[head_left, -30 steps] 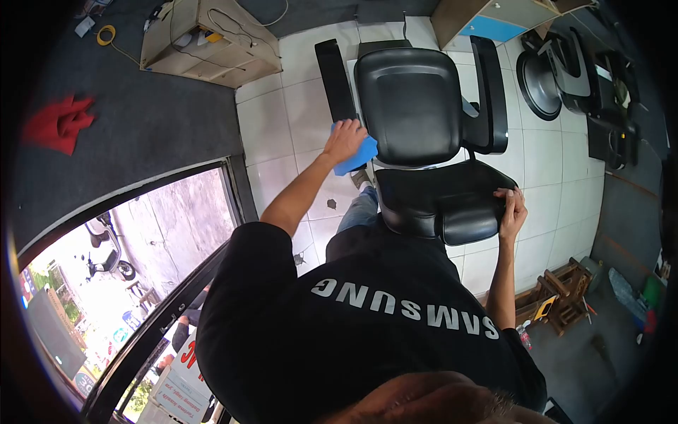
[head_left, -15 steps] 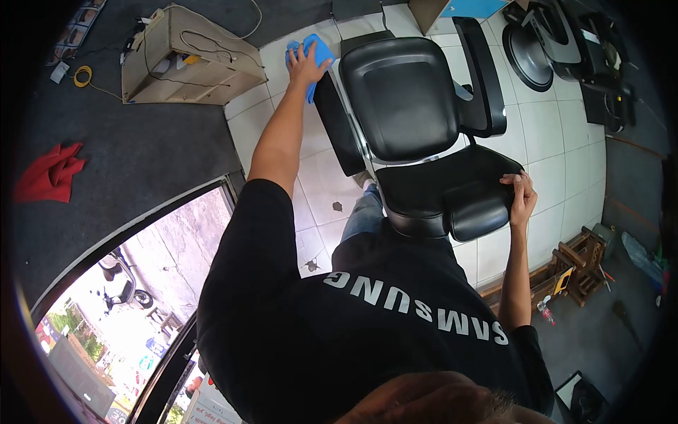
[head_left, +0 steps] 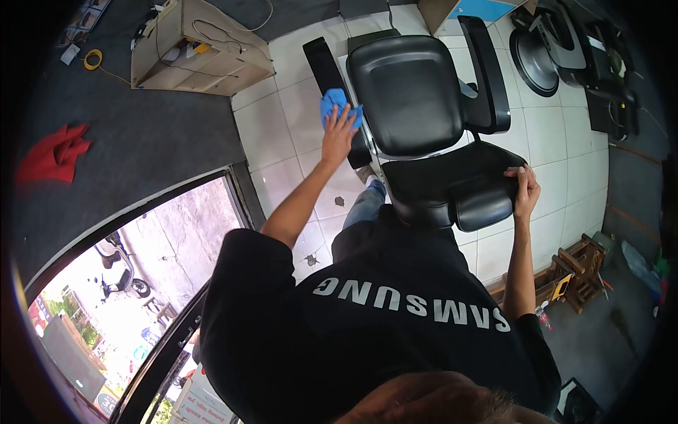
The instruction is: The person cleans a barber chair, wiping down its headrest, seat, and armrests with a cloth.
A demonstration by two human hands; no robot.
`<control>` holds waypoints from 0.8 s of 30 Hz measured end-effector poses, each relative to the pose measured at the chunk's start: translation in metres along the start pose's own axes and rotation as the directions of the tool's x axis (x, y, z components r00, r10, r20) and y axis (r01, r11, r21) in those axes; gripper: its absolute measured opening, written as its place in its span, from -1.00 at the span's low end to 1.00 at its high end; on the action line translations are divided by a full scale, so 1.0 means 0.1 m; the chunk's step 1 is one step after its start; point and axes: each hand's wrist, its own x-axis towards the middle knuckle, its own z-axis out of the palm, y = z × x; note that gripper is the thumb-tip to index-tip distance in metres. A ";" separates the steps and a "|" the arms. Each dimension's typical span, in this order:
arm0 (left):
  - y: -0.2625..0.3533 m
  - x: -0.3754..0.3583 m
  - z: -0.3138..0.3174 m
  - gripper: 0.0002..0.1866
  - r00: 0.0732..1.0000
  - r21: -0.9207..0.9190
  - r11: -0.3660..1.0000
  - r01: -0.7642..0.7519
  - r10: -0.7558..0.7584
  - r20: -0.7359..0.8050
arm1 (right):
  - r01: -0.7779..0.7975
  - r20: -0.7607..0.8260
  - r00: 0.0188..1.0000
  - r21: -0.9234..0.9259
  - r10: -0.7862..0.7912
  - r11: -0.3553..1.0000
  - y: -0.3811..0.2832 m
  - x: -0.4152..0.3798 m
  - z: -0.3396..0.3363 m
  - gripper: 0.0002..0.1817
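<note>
My left hand [head_left: 339, 138] presses a crumpled blue cloth [head_left: 333, 103] onto the left armrest [head_left: 360, 151] of a black salon chair, fingers spread over the cloth. The chair's padded seat [head_left: 408, 95] faces up, with the right armrest [head_left: 487, 78] beyond it. Nearer to me is the chair's backrest [head_left: 431, 173], with a headrest pad [head_left: 486, 206] at its near edge. My right hand [head_left: 524, 189] grips the right edge of the backrest, fingers curled over it.
A wooden cabinet [head_left: 212, 67] with cables stands at the upper left. A red cloth [head_left: 56, 154] lies on the dark surface at the left. At the upper right is another chair's round base [head_left: 534, 63]. A wooden stand [head_left: 580, 272] is at the right.
My left hand has drawn the blue cloth back along the left armrest, toward me, with the elbow bending. My right hand stays on the backrest. The view has shifted slightly.
</note>
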 end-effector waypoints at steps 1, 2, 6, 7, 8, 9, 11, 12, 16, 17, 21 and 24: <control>0.10 -0.15 0.00 -0.51 1.000 -0.022 1.000 0.008 -0.008 0.017 | 0.006 -0.002 1.000 -0.002 -0.006 1.000 0.00 0.00 0.00 -0.54; 0.20 -0.28 0.00 -0.51 0.999 -0.045 0.999 0.016 -0.015 0.033 | 0.013 -0.004 1.000 -0.004 -0.013 1.000 0.01 0.01 -0.01 -0.54; 0.60 -0.71 0.01 -0.50 0.995 -0.051 0.999 0.014 -0.009 0.096 | 0.011 -0.007 1.000 -0.002 -0.011 1.000 0.09 0.06 -0.05 -0.53; 0.67 -0.83 -0.01 -0.51 0.991 -0.062 0.998 0.000 0.009 0.130 | 0.011 -0.005 1.000 0.006 -0.011 1.000 0.11 0.07 -0.06 -0.53; 0.73 -0.93 -0.04 -0.51 0.986 -0.075 0.997 -0.015 0.027 0.164 | 0.013 -0.004 1.000 0.014 -0.012 1.000 0.12 0.08 -0.07 -0.52; 0.81 -1.01 -0.09 -0.52 0.980 -0.086 0.996 -0.030 0.047 0.196 | 0.014 -0.004 1.000 0.022 -0.014 1.000 0.13 0.10 -0.08 -0.52; 0.89 -1.20 -0.17 -0.61 0.981 -0.181 0.983 0.003 0.032 0.191 | 0.030 -0.005 1.000 0.009 -0.030 1.000 0.14 0.12 -0.09 -0.52; 0.85 -1.31 -0.16 -0.64 0.982 -0.236 0.971 0.047 -0.001 0.191 | 0.037 -0.005 0.999 0.004 -0.037 0.999 0.13 0.13 -0.09 -0.52; 0.94 -1.54 -0.07 -0.71 0.904 -0.410 0.838 0.359 -0.422 -0.071 | 0.063 -0.035 0.997 0.049 -0.062 0.997 0.13 0.15 -0.10 -0.55; 1.00 -1.50 -0.14 -0.70 0.848 -0.421 0.771 0.478 -0.531 -0.008 | 0.077 -0.047 0.996 0.047 -0.075 0.996 0.14 0.15 -0.10 -0.55; 1.56 -1.08 -0.81 -0.58 0.659 -0.439 0.586 0.681 -0.752 0.019 | 0.163 -0.064 0.985 0.031 -0.160 0.986 0.17 0.16 -0.10 -0.59; 2.07 -0.79 -1.03 -0.56 0.671 -0.510 0.695 0.506 -0.689 -0.274 | 0.250 -0.040 0.968 0.003 -0.249 0.968 0.17 0.17 -0.12 -0.61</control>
